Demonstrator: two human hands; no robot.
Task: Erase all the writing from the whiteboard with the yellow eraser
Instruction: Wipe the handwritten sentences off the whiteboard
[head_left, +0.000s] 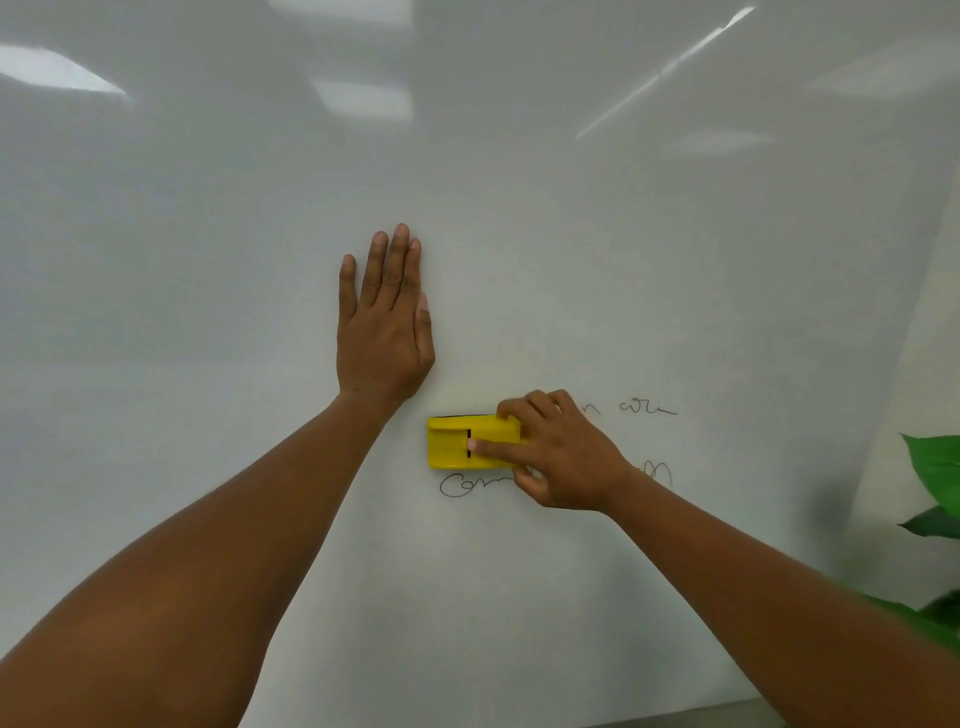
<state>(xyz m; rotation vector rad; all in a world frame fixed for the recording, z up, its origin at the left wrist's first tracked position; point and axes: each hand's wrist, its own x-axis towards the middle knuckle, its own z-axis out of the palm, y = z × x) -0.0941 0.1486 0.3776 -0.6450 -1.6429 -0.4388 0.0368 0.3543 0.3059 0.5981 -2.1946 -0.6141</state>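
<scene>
A yellow eraser (472, 449) lies flat against the whiteboard (519, 208), a little below and right of the picture's centre, gripped by the person's right hand (561, 457): the forefinger stretches along its back, the other fingers curl over its top edge and the thumb tucks under at about 5 o'clock. Black handwriting (475, 484) runs directly beneath the eraser at 6 o'clock, partly hidden by the hand, and a second scrap of script (647, 408) sits toward 2 o'clock, beyond the knuckles; another few loops show at 4 o'clock, past the wrist. The left hand (384, 322) is spread flat on the board at 11 o'clock from the eraser, fingers straight and close together, holding nothing and apparently bracing the body.

The wiping looks part done, with writing left on two lines. To finish cleanly, the pad should probably stay flush to the surface under even pressure and travel in long, overlapping passes toward 3 o'clock, then drop to take the lower line; a tilted edge would likely leave streaks. Leaves of a green plant (935, 478) intrude at the frame's right edge, and ceiling lights glare across the upper board.
</scene>
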